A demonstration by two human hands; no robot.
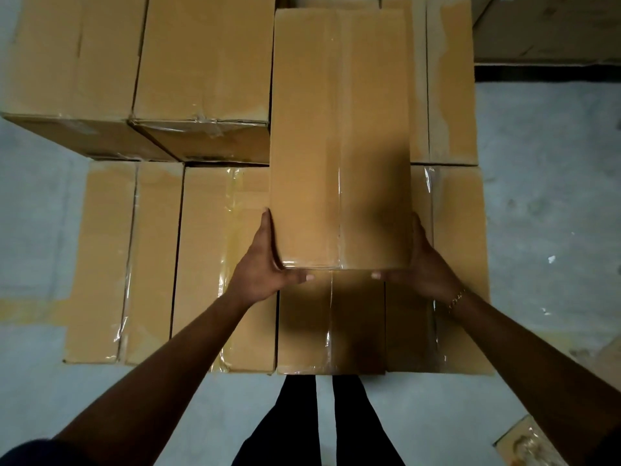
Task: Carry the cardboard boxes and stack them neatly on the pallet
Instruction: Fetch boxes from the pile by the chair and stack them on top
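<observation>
A long taped cardboard box (339,136) is held lengthwise above the stack, its near end toward me. My left hand (265,264) grips its near left corner, fingers along the side and thumb across the near end. My right hand (420,264) grips the near right corner the same way. Beneath it lies a lower layer of boxes (158,264) side by side. Two boxes (201,62) of a higher layer sit at the back left. The pallet is hidden under the boxes.
Grey concrete floor (537,196) surrounds the stack. More cartons (544,25) stand at the top right behind a dark gap. A piece of cardboard (524,442) lies at the bottom right. My legs (322,422) stand right at the stack's near edge.
</observation>
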